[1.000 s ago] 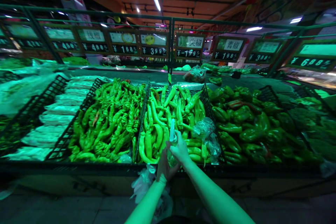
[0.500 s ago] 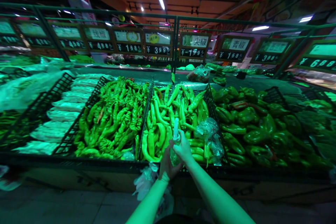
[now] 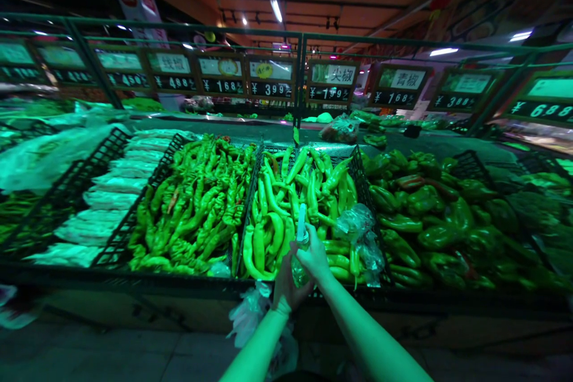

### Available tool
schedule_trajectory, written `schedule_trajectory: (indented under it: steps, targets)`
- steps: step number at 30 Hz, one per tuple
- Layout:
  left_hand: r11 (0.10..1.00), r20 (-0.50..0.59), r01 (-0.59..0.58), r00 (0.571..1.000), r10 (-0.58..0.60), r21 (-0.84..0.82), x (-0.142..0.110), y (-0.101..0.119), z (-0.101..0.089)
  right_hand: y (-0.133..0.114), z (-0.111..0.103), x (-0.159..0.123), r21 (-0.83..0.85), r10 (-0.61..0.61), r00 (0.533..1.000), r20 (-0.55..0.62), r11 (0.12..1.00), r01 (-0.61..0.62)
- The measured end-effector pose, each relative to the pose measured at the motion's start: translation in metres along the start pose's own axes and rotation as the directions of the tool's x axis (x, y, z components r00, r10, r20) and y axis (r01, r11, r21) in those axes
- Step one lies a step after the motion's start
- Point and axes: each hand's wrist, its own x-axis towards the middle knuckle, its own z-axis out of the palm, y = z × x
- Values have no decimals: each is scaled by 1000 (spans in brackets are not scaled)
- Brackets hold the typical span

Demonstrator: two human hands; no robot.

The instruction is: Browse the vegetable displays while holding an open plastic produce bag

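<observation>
Both my hands are closed around a small clear spray bottle (image 3: 300, 233) in front of a produce stand. My left hand (image 3: 285, 286) grips the bottle's body from below. My right hand (image 3: 314, 255) wraps its top, just under the white nozzle. The bottle is held over the front edge of a black crate (image 3: 358, 182) of long smooth green peppers (image 3: 286, 203). A crumpled clear plastic bag (image 3: 358, 233) lies on those peppers just right of my right hand.
Wrinkled green peppers (image 3: 197, 203) fill the crate to the left, and dark bell peppers (image 3: 425, 209) the one to the right. Wrapped pale packs (image 3: 107, 191) lie further left. Price signs (image 3: 331, 80) hang on a green rail. A white bag (image 3: 250, 310) hangs below the stand's front edge.
The view has shifted slightly, so the stand sits a little lower and to the right. My hands keep the same grip on the bottle.
</observation>
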Motion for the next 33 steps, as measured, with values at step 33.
schedule_trajectory:
  steps: [33]
  targets:
    - [998, 32, -40, 999, 42, -49, 0, -6, -2, 2, -1, 1, -20, 15, 1000, 17, 1000, -15]
